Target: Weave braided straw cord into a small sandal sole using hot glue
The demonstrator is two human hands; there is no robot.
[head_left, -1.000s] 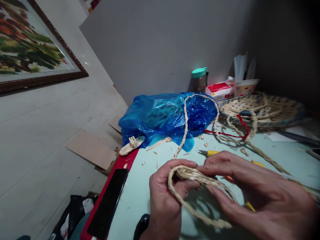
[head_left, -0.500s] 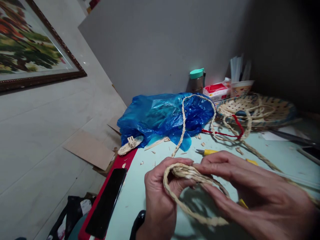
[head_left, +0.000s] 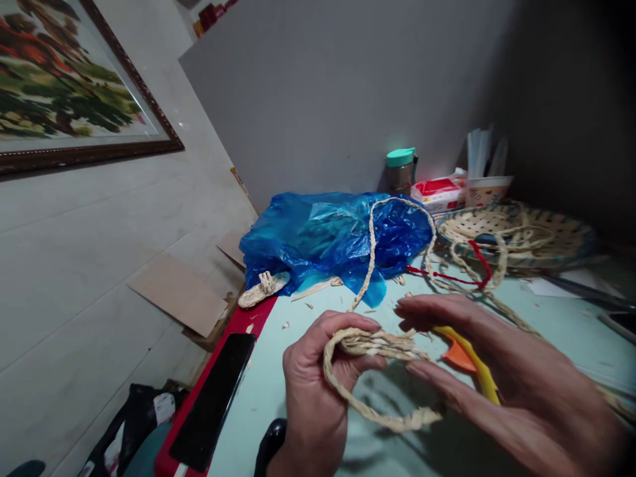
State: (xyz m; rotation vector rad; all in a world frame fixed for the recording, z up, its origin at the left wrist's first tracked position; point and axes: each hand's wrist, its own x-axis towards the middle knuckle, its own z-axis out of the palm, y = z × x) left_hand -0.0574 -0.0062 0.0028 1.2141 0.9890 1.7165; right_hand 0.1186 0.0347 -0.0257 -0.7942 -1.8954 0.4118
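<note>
A flat coil of braided straw cord [head_left: 375, 343] is pinched between the thumb and fingers of my left hand [head_left: 318, 377]. From the coil, one loop of cord hangs down and ends frayed below my right hand. My right hand [head_left: 501, 371] is open at the coil's right end, thumb and fingers apart. Its thumb tip is close to the coil; whether it touches, I cannot tell. Behind that hand shows a yellow and orange tool handle [head_left: 460, 354], partly hidden. A long braid [head_left: 371, 255] runs from behind my left hand up over a blue plastic bag [head_left: 318, 232].
A small woven straw sole shape [head_left: 263, 289] lies by the bag. At left is a black phone [head_left: 213, 401]. Behind stand a teal-lidded bottle [head_left: 400, 171], a tissue pack [head_left: 440, 192], a paper cup [head_left: 489, 191] and a woven basket [head_left: 561, 232]. Straw scraps dot the table.
My right hand has let go of the straw coil, its fingers spreading apart. The orange part of the tool handle has come into view. My left hand still holds the coil; the view has shifted slightly.
</note>
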